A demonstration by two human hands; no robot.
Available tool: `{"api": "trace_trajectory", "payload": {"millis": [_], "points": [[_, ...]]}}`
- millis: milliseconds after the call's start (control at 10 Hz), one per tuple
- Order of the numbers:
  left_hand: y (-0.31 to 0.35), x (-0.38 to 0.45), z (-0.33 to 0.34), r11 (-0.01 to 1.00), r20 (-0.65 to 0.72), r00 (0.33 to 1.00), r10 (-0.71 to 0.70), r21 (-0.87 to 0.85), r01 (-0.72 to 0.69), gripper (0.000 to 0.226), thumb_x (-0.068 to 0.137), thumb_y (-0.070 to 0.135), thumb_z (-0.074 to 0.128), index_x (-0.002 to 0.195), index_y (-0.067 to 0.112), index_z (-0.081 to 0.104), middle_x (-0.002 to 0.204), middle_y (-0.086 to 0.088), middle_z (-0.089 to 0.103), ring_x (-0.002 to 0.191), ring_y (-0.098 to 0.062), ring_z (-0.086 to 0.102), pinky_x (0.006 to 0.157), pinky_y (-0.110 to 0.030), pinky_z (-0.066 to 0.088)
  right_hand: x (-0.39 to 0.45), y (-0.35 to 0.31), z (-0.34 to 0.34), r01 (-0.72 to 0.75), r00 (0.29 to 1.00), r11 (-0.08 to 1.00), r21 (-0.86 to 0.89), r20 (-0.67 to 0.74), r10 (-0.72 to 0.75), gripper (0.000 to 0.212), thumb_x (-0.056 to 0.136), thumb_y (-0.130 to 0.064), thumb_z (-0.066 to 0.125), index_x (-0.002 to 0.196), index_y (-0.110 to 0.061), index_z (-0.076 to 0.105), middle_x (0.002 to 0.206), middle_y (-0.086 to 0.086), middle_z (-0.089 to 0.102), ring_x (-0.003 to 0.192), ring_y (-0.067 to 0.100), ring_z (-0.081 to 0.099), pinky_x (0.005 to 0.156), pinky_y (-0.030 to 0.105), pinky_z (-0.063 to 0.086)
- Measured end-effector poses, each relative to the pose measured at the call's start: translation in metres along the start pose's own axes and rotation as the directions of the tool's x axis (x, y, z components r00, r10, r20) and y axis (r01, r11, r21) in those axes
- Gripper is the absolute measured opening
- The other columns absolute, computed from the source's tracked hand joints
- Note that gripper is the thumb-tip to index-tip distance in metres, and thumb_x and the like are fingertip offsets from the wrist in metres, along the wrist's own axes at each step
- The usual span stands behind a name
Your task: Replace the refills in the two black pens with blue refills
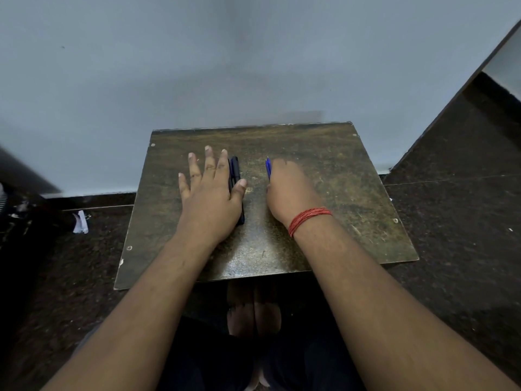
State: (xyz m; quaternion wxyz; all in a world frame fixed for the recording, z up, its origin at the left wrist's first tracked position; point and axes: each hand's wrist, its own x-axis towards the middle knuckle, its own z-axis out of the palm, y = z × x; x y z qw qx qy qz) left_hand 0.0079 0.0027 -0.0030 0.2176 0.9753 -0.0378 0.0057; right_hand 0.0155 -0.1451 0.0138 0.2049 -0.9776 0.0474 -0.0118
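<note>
At the centre of the frame, the left hand [210, 190] lies flat on the worn brown surface [338, 193], fingers straight and spread, its grip open; the black pens [235, 176] lie along its thumb side, partly under the thumb. Just right of them, the right hand [289, 187] curls its grip around a blue refill [268, 167], whose end sticks out above the knuckles. A red thread [308, 218] wraps that wrist.

A small, square, worn brown table [324, 193] with white chips along its edges is set on a dark speckled floor [451, 221]. Black pens [234, 170] are laid on the table, partly covered by the flat left hand [210, 193]. A blue pen [267, 167] is laid near them, under the right hand [290, 187].
</note>
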Motion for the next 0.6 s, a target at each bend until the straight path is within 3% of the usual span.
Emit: {"api": "trace_trajectory", "payload": {"millis": [400, 600], "points": [[-0.0010, -0.0021, -0.0002, 1.000, 0.000, 1.000, -0.021, 0.010, 0.021, 0.069, 0.105, 0.048, 0.033, 0.164, 0.023, 0.007, 0.174, -0.004, -0.006, 0.158, -0.032, -0.016, 0.126, -0.056, -0.006, -0.0011, 0.0014, 0.0042, 0.011, 0.999, 1.000, 0.003, -0.047, -0.011, 0.020, 0.094, -0.004, 0.052, 0.113, -0.008, 0.053, 0.106, 0.014, 0.059, 0.095, 0.033, 0.062, 0.068, 0.033, 0.039], [-0.0053, -0.0028, 0.0031, 0.999, -0.033, 0.999, 0.000, 0.046, 0.002, 0.070, 0.105, 0.050, 0.032, 0.164, 0.021, 0.008, 0.174, -0.006, -0.004, 0.158, -0.033, -0.015, 0.125, -0.058, -0.006, -0.0016, 0.0040, 0.0028, -0.015, 0.994, 0.997, 0.077, -0.111, 0.023, 0.012, 0.097, -0.014, 0.053, 0.109, -0.012, 0.053, 0.104, 0.009, 0.058, 0.086, 0.025, 0.056, 0.067, 0.032, 0.039]]}}
